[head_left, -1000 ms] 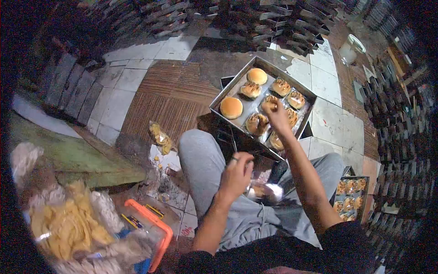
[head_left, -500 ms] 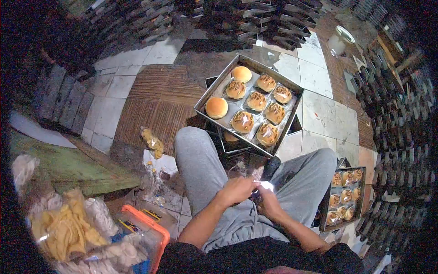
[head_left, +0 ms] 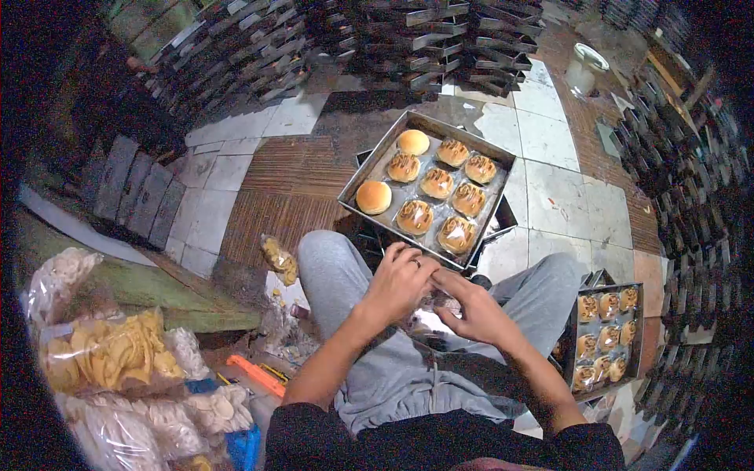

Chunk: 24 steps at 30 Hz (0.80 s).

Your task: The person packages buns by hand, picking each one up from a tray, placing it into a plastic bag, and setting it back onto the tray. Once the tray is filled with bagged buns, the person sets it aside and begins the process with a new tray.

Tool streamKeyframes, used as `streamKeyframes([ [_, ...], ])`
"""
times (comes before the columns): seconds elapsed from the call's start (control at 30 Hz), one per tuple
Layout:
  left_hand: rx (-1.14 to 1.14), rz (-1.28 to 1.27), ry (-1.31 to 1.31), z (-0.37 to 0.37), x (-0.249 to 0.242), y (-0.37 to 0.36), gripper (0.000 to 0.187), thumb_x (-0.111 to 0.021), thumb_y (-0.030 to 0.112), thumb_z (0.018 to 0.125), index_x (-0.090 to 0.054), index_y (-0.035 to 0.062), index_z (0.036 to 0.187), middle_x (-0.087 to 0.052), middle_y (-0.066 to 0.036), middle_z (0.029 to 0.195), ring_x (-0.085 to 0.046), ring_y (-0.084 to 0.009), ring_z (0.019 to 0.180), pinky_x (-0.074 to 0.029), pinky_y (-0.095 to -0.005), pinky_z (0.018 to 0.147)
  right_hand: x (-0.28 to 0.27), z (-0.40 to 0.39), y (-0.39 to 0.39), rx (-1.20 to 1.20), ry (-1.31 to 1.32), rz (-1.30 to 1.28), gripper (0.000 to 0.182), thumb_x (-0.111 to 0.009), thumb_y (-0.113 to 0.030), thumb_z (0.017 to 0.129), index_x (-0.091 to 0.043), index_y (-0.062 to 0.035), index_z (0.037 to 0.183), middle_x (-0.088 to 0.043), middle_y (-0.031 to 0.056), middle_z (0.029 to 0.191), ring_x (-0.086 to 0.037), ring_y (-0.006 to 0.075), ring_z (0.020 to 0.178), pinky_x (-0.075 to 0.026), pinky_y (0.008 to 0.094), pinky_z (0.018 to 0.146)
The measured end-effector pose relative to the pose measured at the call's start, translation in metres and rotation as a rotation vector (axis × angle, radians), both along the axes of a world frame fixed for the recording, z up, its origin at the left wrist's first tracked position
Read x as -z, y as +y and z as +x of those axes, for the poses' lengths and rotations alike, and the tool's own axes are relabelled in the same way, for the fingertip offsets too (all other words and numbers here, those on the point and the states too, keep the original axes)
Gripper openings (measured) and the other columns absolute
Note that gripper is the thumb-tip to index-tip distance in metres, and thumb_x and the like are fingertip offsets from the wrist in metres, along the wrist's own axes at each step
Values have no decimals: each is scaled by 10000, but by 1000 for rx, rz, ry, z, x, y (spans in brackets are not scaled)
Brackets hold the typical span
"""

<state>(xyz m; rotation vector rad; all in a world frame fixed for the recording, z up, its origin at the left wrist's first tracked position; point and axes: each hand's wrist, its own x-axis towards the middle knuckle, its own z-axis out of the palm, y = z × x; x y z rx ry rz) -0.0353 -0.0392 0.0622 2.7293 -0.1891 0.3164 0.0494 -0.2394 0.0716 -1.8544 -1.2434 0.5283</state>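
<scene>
Both hands meet above the person's lap: the left hand [head_left: 399,281] curls loosely, fingers bent, and the right hand [head_left: 471,308] spreads its fingers half open, whatever lies under them hidden. Just beyond them sits the rectangular metal baking tray [head_left: 375,161] holding round golden buns [head_left: 374,197].
</scene>
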Motion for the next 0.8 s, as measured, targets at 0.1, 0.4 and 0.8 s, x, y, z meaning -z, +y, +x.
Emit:
streamKeyframes([
  [0.1, 59, 51, 14, -7, -32, -3, 458, -699, 205, 860, -627, 109, 1303, -520, -144, 1484, -423, -322, 1415, -266, -569, 1161, 14, -3, 17, 10, -274, -9, 667, -731, -218, 832, -509, 40, 1406, -346, 358, 1537, -313, 497, 1458, -287, 533, 1214],
  [0.4, -671, -1704, -384, 19, 14, 63, 400, -555, 313, 1069, -454, 85, 1381, -599, -34, 1183, -545, -83, 931, -481, -255, 796, 2, -31, 148, 95, 77, 204, 693, -681, -94, 839, -417, 58, 1461, -440, 306, 1499, -396, 426, 1443, -315, 434, 1200],
  [0.8, -431, -2079, -648, 27, 31, 126, 414, -423, 286, 1082, -492, 27, 1398, -609, -183, 1344, -602, -381, 1265, -571, -504, 943, 141, 134, 329, 201, -350, -557, 470, -562, -237, 952, -507, -28, 1369, -570, 306, 1307, -540, 474, 1194, -478, 522, 986],
])
